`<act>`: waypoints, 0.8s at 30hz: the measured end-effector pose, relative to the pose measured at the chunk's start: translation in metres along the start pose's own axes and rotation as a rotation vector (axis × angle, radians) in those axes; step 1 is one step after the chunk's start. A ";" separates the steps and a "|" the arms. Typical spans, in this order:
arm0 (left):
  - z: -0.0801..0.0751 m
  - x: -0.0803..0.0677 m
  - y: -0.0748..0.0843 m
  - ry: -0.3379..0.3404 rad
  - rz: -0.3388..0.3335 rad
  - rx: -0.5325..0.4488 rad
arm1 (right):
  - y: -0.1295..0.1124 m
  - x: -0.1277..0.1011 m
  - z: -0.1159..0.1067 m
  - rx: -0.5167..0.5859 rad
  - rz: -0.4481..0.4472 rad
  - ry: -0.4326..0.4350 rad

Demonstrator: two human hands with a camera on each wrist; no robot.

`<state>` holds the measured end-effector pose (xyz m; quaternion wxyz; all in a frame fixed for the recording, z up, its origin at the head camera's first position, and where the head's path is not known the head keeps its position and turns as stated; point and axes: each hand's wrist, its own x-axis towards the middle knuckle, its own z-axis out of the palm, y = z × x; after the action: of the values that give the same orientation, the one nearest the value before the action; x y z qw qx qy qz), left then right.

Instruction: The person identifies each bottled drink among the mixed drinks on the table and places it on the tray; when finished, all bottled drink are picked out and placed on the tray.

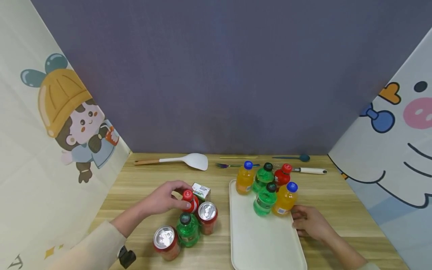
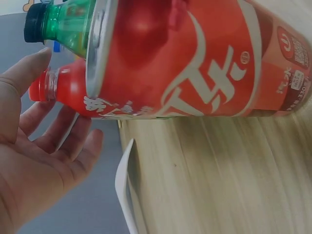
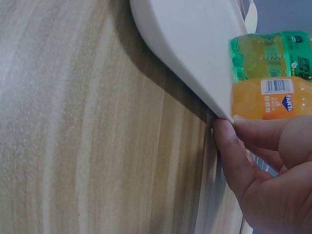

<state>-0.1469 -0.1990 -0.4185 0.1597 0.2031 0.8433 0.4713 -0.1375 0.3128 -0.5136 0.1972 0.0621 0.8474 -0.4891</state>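
Head view first, reading from the left: my left hand (image 1: 165, 198) reaches over a tight cluster of drinks on the worktop (image 1: 141, 187). Its fingers curl loosely around the top of the red bottle (image 1: 191, 200), near the cap, though the left wrist view shows the palm (image 2: 34, 161) spread and not yet clamped, so I judge this grip relaxed, touching rather than squeezing. The red bottle stands at the back of the cluster, touching a small carton (image 1: 201, 190) behind it. In front stand a can (image 1: 207, 217), a green bottle (image 1: 187, 228) and a second can (image 1: 165, 242), packed together, which is probably why the hand comes in from above.

Further right lies the tray (image 1: 260, 240), with five bottles grouped at its far end: orange (image 1: 244, 179), green (image 1: 264, 176), red (image 1: 282, 175), another green (image 1: 266, 198) and another orange (image 1: 286, 198).

My right hand (image 1: 308, 223) rests at the tray's right edge, just beside the near orange bottle. The right wrist view shows fingertips (image 3: 229, 146) pressed against the rim, apparently steadying the tray, holding nothing.

Along the back lie a spatula (image 1: 189, 160), fork (image 1: 229, 165) and spoon (image 1: 293, 158).
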 end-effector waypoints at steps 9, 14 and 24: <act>0.004 0.001 -0.006 0.021 0.011 0.010 | 0.000 0.000 0.000 0.010 0.001 -0.011; 0.007 0.001 -0.007 0.026 0.000 0.004 | 0.000 -0.001 0.000 0.017 0.009 -0.016; 0.012 0.000 -0.008 0.110 0.009 0.047 | 0.002 0.002 0.000 0.008 0.020 0.002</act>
<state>-0.1425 -0.1940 -0.4317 0.1063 0.1843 0.8608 0.4623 -0.1386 0.3138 -0.5156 0.2012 0.0720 0.8448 -0.4906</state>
